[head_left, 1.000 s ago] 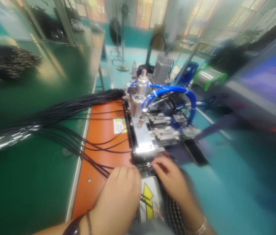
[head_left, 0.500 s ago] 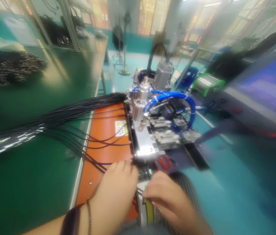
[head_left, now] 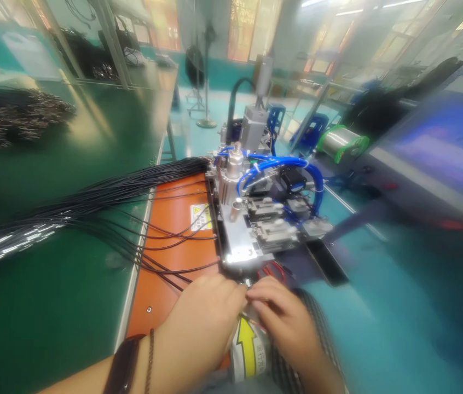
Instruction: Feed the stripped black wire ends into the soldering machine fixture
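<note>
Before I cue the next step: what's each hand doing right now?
Left hand: closed; whatever it holds is hidden.
Right hand: closed, fingertips pinching what looks like a small wire end.

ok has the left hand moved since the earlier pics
Yes, the left hand has shifted rightward relative to the machine's silver plate, and its fingertips now sit close to the right hand.
</note>
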{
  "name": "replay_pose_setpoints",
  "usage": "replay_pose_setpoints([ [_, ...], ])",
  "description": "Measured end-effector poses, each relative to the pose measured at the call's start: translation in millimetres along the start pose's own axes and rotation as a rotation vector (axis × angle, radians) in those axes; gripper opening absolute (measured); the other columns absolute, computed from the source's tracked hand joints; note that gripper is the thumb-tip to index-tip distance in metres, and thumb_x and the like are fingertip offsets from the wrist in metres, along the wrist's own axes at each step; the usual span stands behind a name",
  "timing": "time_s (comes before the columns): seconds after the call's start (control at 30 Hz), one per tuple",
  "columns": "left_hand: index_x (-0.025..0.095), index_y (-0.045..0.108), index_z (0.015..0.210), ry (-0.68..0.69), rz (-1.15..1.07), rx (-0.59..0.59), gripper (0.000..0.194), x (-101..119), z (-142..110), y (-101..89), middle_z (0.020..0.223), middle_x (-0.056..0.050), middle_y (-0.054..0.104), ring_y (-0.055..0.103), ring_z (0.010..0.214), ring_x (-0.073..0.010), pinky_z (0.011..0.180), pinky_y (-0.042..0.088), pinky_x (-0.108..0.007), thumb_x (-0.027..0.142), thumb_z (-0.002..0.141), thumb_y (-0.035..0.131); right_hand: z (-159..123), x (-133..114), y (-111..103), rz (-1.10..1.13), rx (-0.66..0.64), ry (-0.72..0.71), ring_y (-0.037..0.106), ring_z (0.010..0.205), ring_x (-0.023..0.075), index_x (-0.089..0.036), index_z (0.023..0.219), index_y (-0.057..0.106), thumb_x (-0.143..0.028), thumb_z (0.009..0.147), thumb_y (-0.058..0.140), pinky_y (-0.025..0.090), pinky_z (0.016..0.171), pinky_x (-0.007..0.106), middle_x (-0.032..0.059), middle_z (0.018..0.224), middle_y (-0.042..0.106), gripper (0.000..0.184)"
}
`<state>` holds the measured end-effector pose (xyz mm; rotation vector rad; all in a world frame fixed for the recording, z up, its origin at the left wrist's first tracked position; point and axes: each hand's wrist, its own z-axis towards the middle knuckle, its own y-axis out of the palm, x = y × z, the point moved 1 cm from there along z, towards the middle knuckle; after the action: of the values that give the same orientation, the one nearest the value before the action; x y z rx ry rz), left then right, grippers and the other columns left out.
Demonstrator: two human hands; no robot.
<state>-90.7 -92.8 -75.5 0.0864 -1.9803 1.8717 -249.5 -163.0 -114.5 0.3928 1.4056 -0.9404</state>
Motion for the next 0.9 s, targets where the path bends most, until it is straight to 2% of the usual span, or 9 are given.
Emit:
replay_pose_setpoints([
  [0.17,0.021,0.052,0.089,-0.011,0.015,0.013,0.014,-2,-1,5.9,0.082,0.0,0.058,0.052,0.072,-0.0224,0.062,0.042,-0.038,0.011,0.085,0.044,-8,7,3,-0.053,0.25,0.042,0.057,0.081,0.0115,-0.026,0.092,0.058,-0.016,0.083,0.064,0.046,0.073,0.021,-0.003,0.088,0.06,0.015],
  [0.27,0.021,0.051,0.087,-0.018,0.015,0.038,0.013,-3,-4,8.7,0.08,0.0,0.057,0.053,0.071,-0.0227,0.061,0.041,-0.038,0.011,0.085,0.044,-10,5,3,-0.095,0.294,-0.027,0.056,0.077,0.0115,-0.024,0.085,0.056,-0.016,0.085,0.06,0.046,0.073,0.022,-0.0027,0.084,0.057,0.009],
  [0.37,0.022,0.05,0.088,-0.013,0.006,0.066,0.013,-3,-5,10.2,0.08,0.0,0.057,0.053,0.07,-0.0229,0.061,0.041,-0.038,0.011,0.084,0.044,-8,-2,2,-0.18,0.291,-0.069,0.055,0.076,0.0121,-0.022,0.082,0.057,-0.016,0.086,0.058,0.045,0.072,0.022,-0.002,0.08,0.058,0.008],
  [0.53,0.022,0.05,0.085,-0.026,0.025,0.118,0.011,-2,-5,10.7,0.077,0.0,0.057,0.054,0.068,-0.0231,0.058,0.041,-0.038,0.012,0.084,0.044,-2,-10,-2,-0.258,0.171,0.033,0.056,0.071,0.0135,-0.02,0.076,0.057,-0.019,0.087,0.055,0.044,0.067,0.023,-0.001,0.075,0.06,0.011],
  [0.67,0.021,0.05,0.082,-0.011,0.048,0.119,0.012,-1,-6,12.8,0.075,-0.001,0.056,0.053,0.066,-0.0229,0.057,0.04,-0.037,0.011,0.082,0.045,2,-12,-6,-0.29,0.191,0.037,0.057,0.08,0.0156,-0.02,0.083,0.06,-0.022,0.088,0.055,0.043,0.073,0.025,0.001,0.084,0.063,0.008],
  [0.8,0.02,0.05,0.086,0.055,0.097,0.143,0.016,-1,-7,16.2,0.076,-0.001,0.057,0.052,0.064,-0.0224,0.056,0.041,-0.037,0.006,0.079,0.046,10,-20,0,-0.277,0.065,-0.046,0.056,0.084,0.0158,-0.021,0.084,0.065,-0.02,0.09,0.052,0.042,0.079,0.027,0.0014,0.085,0.065,0.014],
  [0.9,0.018,0.05,0.089,0.116,0.142,0.211,0.019,-2,-7,16.6,0.074,-0.002,0.056,0.051,0.062,-0.0221,0.055,0.04,-0.036,0.003,0.077,0.045,16,-26,4,-0.249,0.01,-0.013,0.056,0.083,0.0161,-0.021,0.079,0.067,-0.019,0.09,0.053,0.042,0.077,0.027,0.0009,0.081,0.066,0.018],
])
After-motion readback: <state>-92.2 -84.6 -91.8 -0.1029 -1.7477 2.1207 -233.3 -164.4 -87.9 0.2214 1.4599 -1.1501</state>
